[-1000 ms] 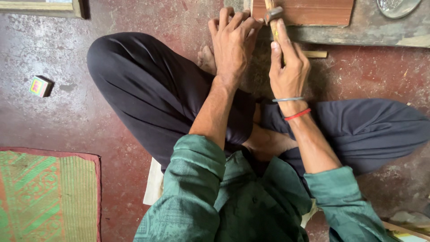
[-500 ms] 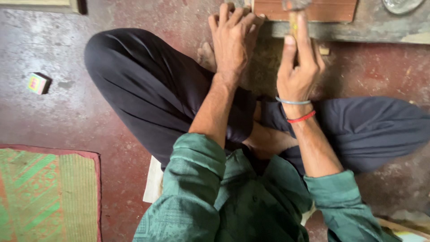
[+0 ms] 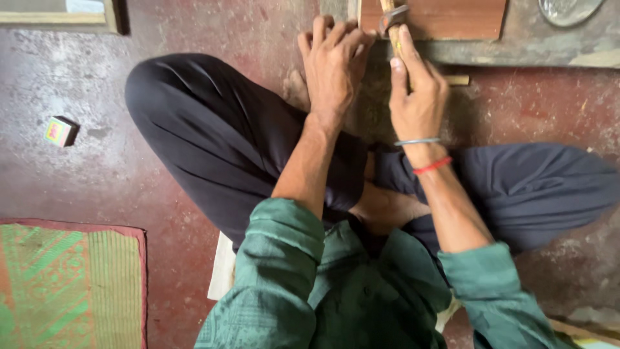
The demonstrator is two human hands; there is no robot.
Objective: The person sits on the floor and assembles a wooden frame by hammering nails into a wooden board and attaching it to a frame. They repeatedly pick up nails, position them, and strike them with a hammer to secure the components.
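Observation:
I sit cross-legged on the floor in dark trousers and a green shirt. My right hand (image 3: 416, 97) grips the wooden handle of a hammer (image 3: 391, 22), whose metal head lies over a brown wooden board (image 3: 452, 18) at the top. My left hand (image 3: 332, 61) rests just left of the hammer, fingers bent near the board's lower left corner; what it presses on is hidden. A metal bangle and a red thread circle my right wrist.
A small colourful box (image 3: 60, 131) lies on the red floor at the left. A green patterned mat (image 3: 64, 284) fills the bottom left corner. A grey slab (image 3: 549, 48) runs behind the board, with a round metal dish (image 3: 568, 8) at the top right.
The hammer dipped to the right half a second ago and is back over the board's left part. My left hand stays near the board's corner.

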